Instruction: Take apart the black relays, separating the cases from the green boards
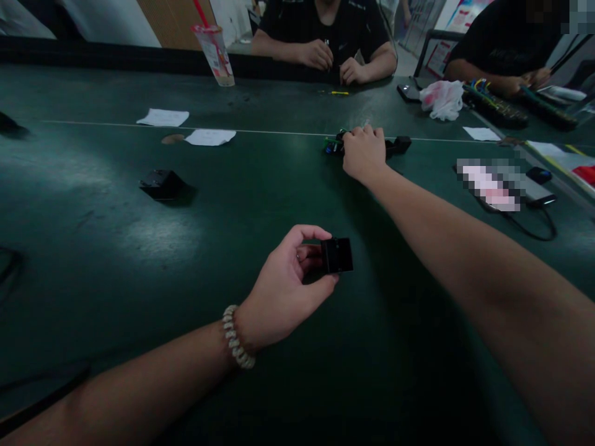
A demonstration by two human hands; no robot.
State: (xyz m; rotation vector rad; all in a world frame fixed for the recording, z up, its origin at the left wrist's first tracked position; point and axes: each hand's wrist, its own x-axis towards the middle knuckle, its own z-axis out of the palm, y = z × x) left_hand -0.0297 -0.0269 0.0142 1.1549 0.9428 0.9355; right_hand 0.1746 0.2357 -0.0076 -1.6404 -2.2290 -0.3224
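Observation:
Between the thumb and fingers of my left hand (290,282) is a small black box-shaped housing (338,254), its dark hollow side facing right. It is held over the green table (223,396). Farther off, my right hand (365,152) curls down over a cluster of small parts. A green and blue electronic piece (332,145) sticks out on that hand's left, and a black block (400,145) shows on its right. What lies under the fingers is hidden.
Left of centre sits another black block (161,184). Two white papers (163,118) lie near the table seam. A cup with a red straw (217,59), a crumpled plastic bag (441,99) and a cabled phone-like device (493,186) are around. Two people sit across.

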